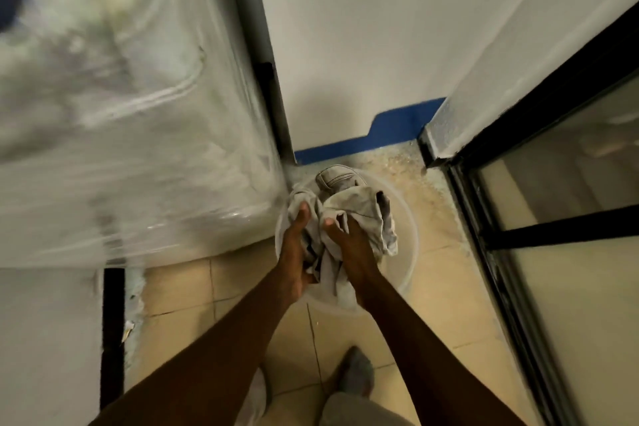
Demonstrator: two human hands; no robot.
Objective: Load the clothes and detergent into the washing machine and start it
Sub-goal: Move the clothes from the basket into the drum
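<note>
While the grey clothes (359, 204) lie bunched near-to-far in the clear basin (412, 239) on the floor, my left hand (294, 247) and right hand (353, 245) each clutch a fold, with the washing machine (138, 156) to the left, nearest my left hand.

Reaching forward and down with both bare arms, hands close together.
Gripping the clothes (358, 204) with left hand (294, 245) and right hand (354, 247), thumbs pointing forward on top.
</note>
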